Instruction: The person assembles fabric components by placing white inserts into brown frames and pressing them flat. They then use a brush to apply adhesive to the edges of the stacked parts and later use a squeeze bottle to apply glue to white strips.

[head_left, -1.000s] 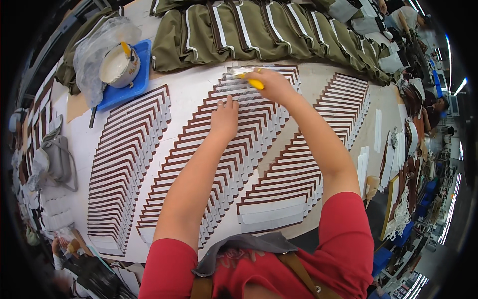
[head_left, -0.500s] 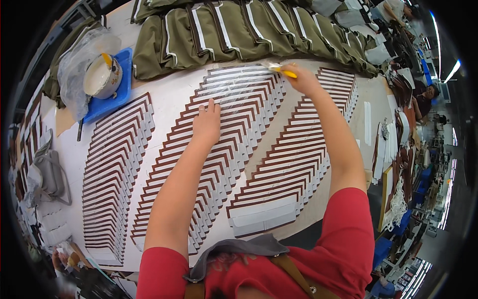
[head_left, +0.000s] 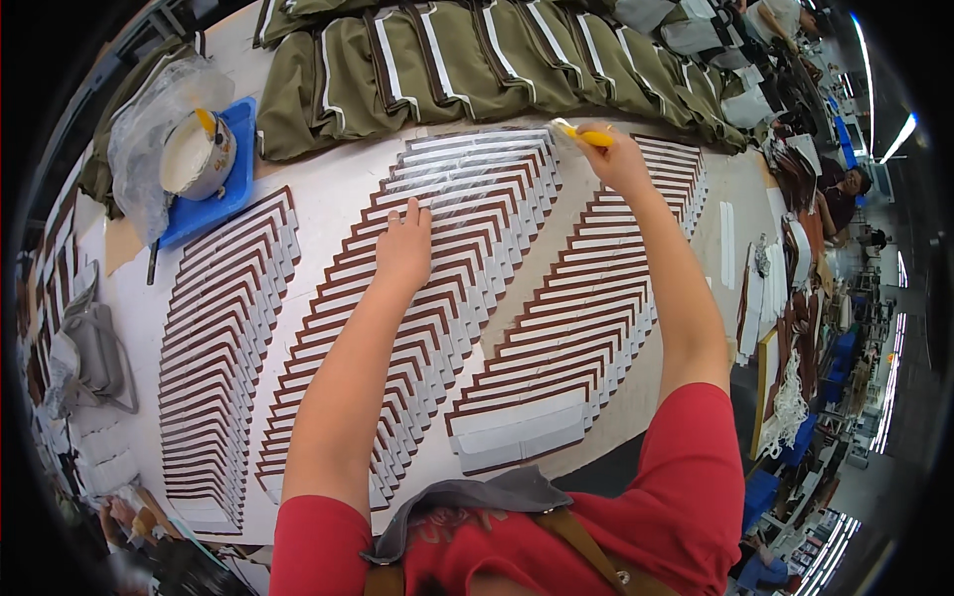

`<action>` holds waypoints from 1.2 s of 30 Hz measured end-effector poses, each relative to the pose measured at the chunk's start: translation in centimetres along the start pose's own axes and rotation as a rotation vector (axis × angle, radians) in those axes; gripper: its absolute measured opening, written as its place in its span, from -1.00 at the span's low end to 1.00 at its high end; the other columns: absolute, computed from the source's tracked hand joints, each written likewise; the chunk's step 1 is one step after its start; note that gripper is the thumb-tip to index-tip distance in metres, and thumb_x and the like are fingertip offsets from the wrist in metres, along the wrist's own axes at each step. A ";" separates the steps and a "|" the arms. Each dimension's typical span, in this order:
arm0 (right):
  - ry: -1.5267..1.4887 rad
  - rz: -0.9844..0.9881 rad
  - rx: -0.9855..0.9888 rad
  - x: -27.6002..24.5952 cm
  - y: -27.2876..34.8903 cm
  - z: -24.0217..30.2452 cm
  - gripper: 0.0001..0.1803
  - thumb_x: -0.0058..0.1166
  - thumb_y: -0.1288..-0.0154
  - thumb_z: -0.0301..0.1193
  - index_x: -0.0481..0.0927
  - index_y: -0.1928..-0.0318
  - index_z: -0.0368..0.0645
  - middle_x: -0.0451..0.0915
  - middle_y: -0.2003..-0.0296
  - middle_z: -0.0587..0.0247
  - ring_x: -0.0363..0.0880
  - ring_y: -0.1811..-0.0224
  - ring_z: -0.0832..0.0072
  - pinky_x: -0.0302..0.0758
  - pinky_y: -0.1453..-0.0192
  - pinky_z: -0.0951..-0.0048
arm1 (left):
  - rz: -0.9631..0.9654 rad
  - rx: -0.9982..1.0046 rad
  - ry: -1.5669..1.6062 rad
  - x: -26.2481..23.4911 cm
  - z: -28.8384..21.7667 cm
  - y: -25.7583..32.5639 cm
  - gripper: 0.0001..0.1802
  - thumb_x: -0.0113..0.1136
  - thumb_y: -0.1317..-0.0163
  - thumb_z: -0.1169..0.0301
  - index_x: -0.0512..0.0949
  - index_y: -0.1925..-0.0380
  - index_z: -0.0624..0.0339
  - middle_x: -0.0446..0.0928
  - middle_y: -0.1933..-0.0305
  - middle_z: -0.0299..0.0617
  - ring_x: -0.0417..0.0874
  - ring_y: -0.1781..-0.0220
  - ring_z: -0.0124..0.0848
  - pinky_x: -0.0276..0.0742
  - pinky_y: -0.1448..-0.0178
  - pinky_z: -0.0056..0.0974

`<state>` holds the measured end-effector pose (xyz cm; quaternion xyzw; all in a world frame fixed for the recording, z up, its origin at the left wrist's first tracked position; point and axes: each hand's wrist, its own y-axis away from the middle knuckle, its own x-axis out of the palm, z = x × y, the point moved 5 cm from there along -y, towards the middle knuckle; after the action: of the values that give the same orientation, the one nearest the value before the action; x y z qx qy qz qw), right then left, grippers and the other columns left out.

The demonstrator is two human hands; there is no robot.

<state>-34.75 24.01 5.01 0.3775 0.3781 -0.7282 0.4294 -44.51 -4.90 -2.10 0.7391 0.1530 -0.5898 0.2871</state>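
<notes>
The yellow-handled brush (head_left: 588,135) had shifted right since the earlier frames, to just past the upper right corner of the middle row of brown-edged white strips (head_left: 475,223) at centre. The right hand (head_left: 618,161) was closed round it; the left hand (head_left: 404,248) lay open on the row, glossy near its top. The pale table (head_left: 323,199) carried olive fabric pieces (head_left: 348,79) along the upper frame; lights (head_left: 905,132) shone far right.

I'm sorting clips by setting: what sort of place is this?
Probably a bag or garment workshop: rows of overlapping brown-edged strips cover much of the table, olive fabric pieces lie along its far side, and another person shows at the right.
</notes>
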 end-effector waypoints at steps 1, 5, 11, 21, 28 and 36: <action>-0.192 -0.015 0.043 0.2 0.2 1.0 -0.82 0.09 -0.14 -0.40 0.57 0.21 -0.09 0.56 0.46 0.14 0.54 0.44 0.31 0.45 0.33 0.38 | -0.002 0.003 0.004 0.1 0.0 0.0 -0.39 0.25 0.10 0.56 0.28 -0.03 0.28 0.14 -0.32 -0.01 0.29 -0.26 0.03 0.57 0.00 -0.18; -0.469 0.064 0.156 2.4 -0.1 2.7 -0.79 0.13 -0.13 -0.37 0.59 0.20 -0.13 0.56 0.53 0.18 0.48 0.53 0.52 0.42 0.36 0.53 | 0.013 0.006 0.005 0.1 0.0 -0.1 -0.38 0.25 0.11 0.56 0.28 -0.03 0.27 0.13 -0.33 -0.01 0.29 -0.26 0.03 0.56 0.00 -0.18; -0.117 -0.057 0.065 1.6 -1.7 0.7 -0.82 0.12 -0.12 -0.38 0.56 0.25 -0.15 0.56 0.51 0.15 0.52 0.51 0.40 0.43 0.36 0.45 | 0.018 0.007 0.016 0.0 -0.1 -0.1 -0.37 0.24 0.10 0.56 0.27 -0.06 0.27 0.13 -0.33 -0.02 0.28 -0.27 0.03 0.56 -0.01 -0.18; -0.014 -0.126 -0.048 0.7 -1.5 1.0 -0.84 0.11 -0.11 -0.42 0.54 0.25 -0.13 0.54 0.45 0.13 0.50 0.50 0.21 0.43 0.37 0.33 | -0.002 0.009 0.007 0.1 -0.1 -0.1 -0.41 0.21 0.07 0.56 0.29 -0.04 0.27 0.14 -0.33 -0.02 0.29 -0.26 0.03 0.56 0.00 -0.18; -0.063 -0.013 -0.278 2.0 -0.4 5.7 -0.85 0.06 -0.12 -0.48 0.50 0.24 -0.08 0.50 0.40 0.15 0.51 0.34 0.14 0.43 0.30 0.24 | -0.002 -0.015 0.036 0.4 0.1 -0.1 -0.37 0.19 0.10 0.61 0.26 -0.06 0.25 0.13 -0.33 -0.05 0.27 -0.27 0.05 0.55 -0.03 -0.16; 0.082 0.019 -0.162 1.8 -1.8 2.6 -0.85 0.06 -0.13 -0.47 0.51 0.24 -0.09 0.52 0.36 0.20 0.51 0.33 0.19 0.43 0.27 0.29 | 0.049 -0.017 0.097 -0.2 0.1 -0.2 -0.36 0.12 0.07 0.60 0.24 -0.11 0.18 0.09 -0.37 -0.15 0.23 -0.29 0.05 0.52 -0.09 -0.13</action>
<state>-37.63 21.77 4.95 0.3748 0.4493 -0.6749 0.4496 -44.74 -4.80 -2.01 0.7681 0.1535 -0.5446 0.2999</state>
